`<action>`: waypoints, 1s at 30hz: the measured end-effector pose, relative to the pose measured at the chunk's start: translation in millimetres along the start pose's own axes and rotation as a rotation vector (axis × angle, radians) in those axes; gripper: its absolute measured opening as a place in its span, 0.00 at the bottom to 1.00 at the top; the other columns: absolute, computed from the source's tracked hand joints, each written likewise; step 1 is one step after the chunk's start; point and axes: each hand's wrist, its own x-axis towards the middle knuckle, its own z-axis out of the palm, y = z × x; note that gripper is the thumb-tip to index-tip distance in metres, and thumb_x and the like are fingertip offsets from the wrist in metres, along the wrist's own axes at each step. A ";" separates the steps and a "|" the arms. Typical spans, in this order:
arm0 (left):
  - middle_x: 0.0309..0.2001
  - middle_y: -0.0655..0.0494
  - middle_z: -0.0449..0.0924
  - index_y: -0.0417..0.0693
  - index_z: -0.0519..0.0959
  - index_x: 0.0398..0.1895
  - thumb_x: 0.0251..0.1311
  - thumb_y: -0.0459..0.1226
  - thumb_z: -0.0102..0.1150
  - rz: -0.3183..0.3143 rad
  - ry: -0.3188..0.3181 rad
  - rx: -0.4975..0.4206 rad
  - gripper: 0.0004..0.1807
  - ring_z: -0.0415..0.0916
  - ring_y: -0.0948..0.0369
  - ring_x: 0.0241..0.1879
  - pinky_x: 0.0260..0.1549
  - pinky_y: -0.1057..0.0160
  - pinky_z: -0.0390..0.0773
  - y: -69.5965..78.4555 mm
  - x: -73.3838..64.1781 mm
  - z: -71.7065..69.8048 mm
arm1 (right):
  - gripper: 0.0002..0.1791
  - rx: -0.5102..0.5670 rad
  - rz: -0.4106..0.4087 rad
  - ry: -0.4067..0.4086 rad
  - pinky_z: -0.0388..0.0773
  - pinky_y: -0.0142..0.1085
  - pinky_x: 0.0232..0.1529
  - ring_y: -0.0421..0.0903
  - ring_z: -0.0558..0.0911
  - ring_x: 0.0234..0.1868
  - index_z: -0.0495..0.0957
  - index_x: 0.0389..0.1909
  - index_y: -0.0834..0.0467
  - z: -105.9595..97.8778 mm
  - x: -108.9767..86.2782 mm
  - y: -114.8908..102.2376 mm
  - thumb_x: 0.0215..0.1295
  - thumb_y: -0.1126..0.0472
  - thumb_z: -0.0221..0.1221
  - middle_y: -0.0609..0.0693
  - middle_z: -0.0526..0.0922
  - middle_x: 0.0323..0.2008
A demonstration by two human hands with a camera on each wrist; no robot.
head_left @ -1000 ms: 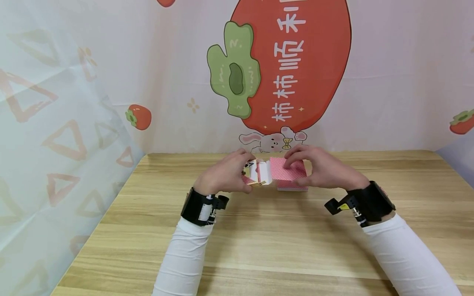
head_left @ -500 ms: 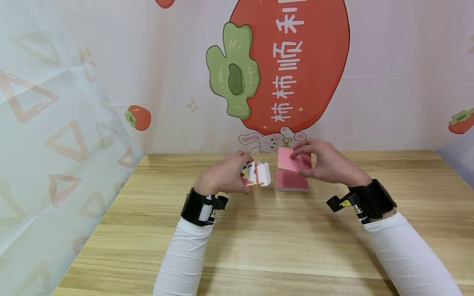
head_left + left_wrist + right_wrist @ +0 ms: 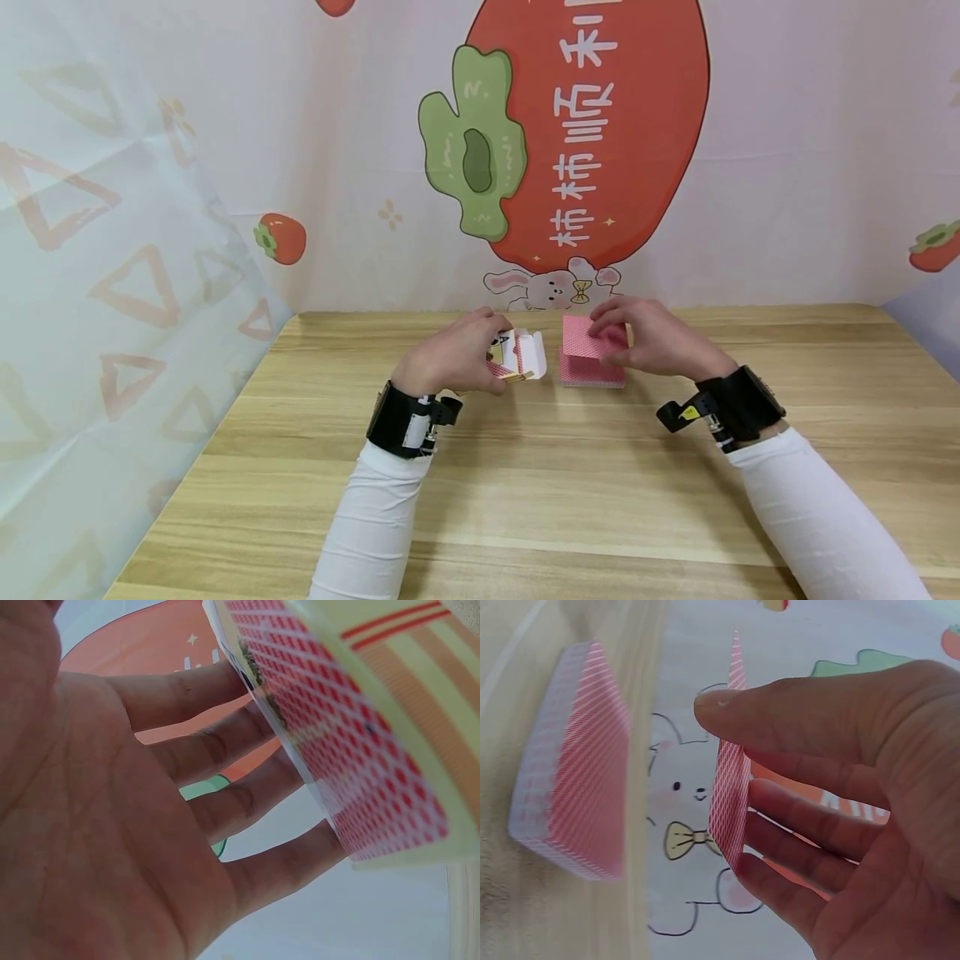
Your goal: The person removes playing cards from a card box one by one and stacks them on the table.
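My left hand point(image 3: 459, 354) holds a playing card box point(image 3: 516, 357) from its left side, thumb at the near edge and fingers at the far one. Its white flap point(image 3: 535, 354) stands open to the right. In the left wrist view the fingertips touch the red-patterned box point(image 3: 352, 742). My right hand point(image 3: 656, 337) pinches a thin red-backed playing card point(image 3: 579, 336), or a few together, between thumb and fingers. Below lies a deck of playing cards point(image 3: 592, 372), backs up. The right wrist view shows the pinched card point(image 3: 731, 780) apart from the deck point(image 3: 577, 769).
The wooden table point(image 3: 525, 492) runs up to a printed cloth backdrop point(image 3: 360, 150) close behind the cards. Another light cloth point(image 3: 112, 275) hangs along the left side. Each wrist wears a black camera strap.
My right hand has drawn the pinched card rightward, away from the box flap, lifting it and then lowering it over the deck. The left hand and box have barely moved.
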 end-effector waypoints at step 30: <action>0.41 0.61 0.66 0.49 0.70 0.51 0.34 0.46 0.66 -0.010 -0.005 -0.005 0.34 0.65 0.64 0.39 0.36 0.69 0.68 0.7 0.6 1.1 | 0.14 -0.061 0.040 -0.158 0.67 0.44 0.50 0.52 0.69 0.52 0.82 0.38 0.52 21.8 3.0 8.4 0.46 0.59 0.68 0.52 0.73 0.50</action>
